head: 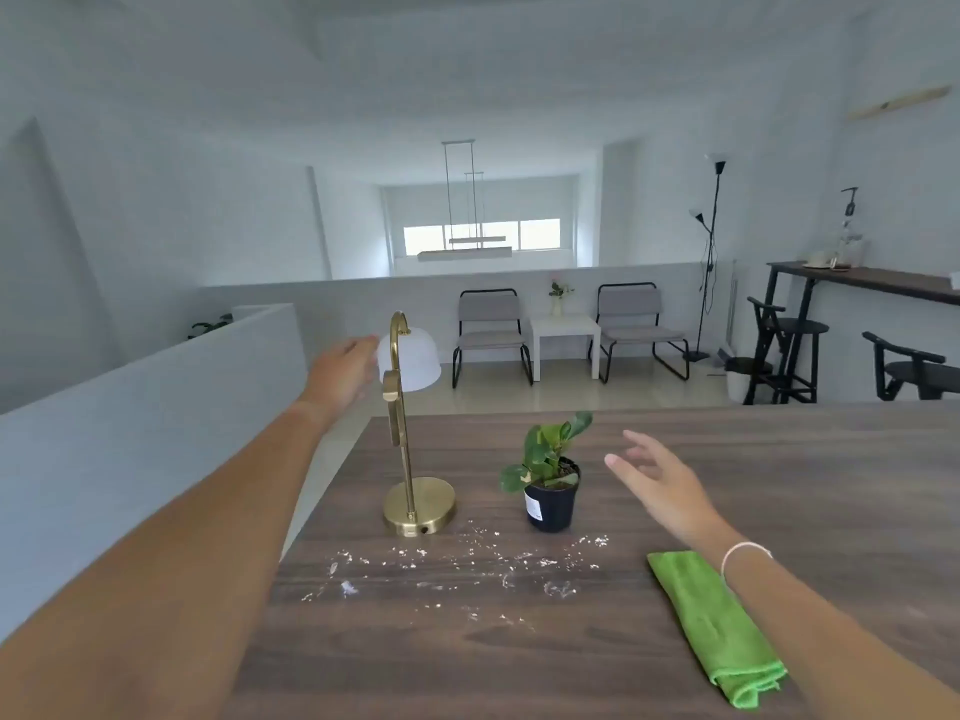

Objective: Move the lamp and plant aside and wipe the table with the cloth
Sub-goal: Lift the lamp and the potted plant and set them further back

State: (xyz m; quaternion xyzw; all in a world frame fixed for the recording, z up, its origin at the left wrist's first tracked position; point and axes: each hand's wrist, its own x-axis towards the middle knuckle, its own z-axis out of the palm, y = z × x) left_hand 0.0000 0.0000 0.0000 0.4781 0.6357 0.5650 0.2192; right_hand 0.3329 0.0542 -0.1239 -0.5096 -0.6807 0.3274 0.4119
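A brass lamp [404, 444] with a white dome shade stands near the left edge of the dark wooden table [779, 485]. My left hand [343, 374] is stretched out at the shade's left side, touching or nearly touching it; I cannot tell whether it grips. A small green plant in a black pot [551, 475] stands right of the lamp. My right hand [660, 478] hovers open just right of the plant, apart from it. A folded green cloth [717, 631] lies on the table under my right forearm. White crumbs [467, 569] are scattered in front of lamp and plant.
The table's left edge runs close to the lamp base, with a low white wall [156, 407] beyond it. Behind the table are two grey chairs [491, 330], a white side table [565, 332], a floor lamp [711, 252] and a black bar table with stools [795, 324].
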